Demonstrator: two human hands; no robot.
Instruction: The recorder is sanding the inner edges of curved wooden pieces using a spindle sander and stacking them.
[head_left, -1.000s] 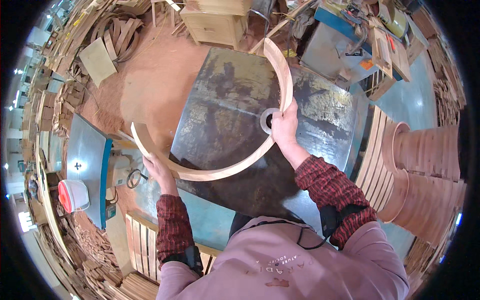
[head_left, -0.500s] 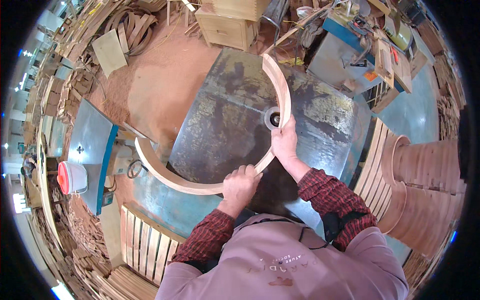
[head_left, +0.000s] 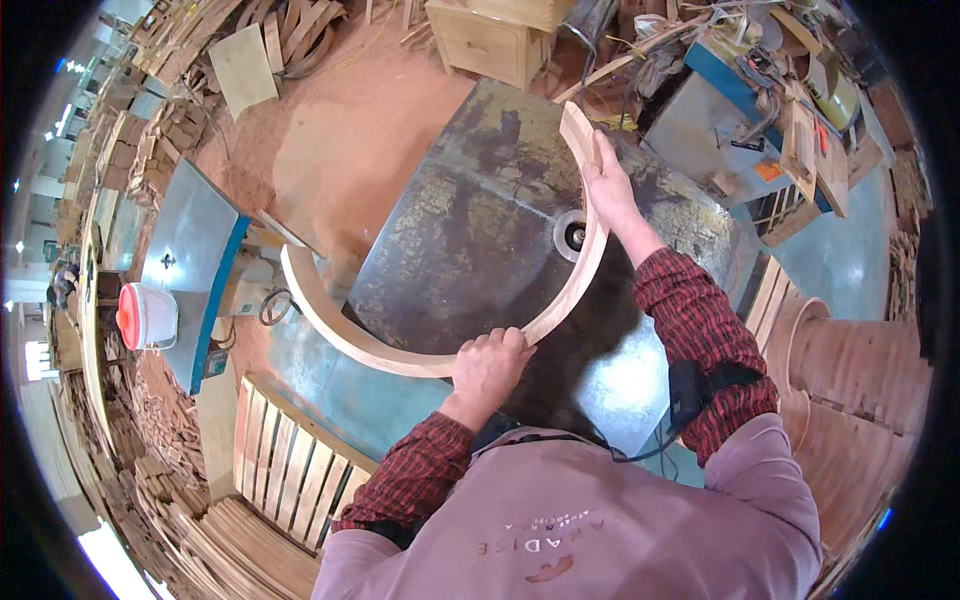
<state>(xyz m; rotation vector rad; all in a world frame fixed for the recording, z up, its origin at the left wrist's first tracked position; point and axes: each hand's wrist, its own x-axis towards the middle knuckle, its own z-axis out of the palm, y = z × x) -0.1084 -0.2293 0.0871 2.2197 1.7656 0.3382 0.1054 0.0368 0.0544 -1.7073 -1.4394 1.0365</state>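
A pale curved wooden piece (head_left: 345, 335), shaped like a large half ring, lies over a dark metal machine table (head_left: 450, 240). My left hand (head_left: 488, 370) is closed around its near part, knuckles up. Close to the arc's far right end, my right hand (head_left: 612, 195) grips it from the outer side, fingers along the wood and partly hidden. The round spindle (head_left: 575, 237) with its ring opening sits in the table, right beside the arc's inner edge. Whether the wood touches the spindle, I cannot tell.
Left of me stand a blue-edged machine table (head_left: 190, 265) and a white bucket with a red lid (head_left: 150, 316). Slatted wood (head_left: 290, 465) lies near left; stacked curved panels (head_left: 860, 370) stand at right. A wooden cabinet (head_left: 485, 45) and a cluttered bench (head_left: 700, 130) are farther off.
My right hand has shifted along the arc, from beside the spindle to near its far end. My left hand keeps its grip at the near part. The view has shifted slightly.
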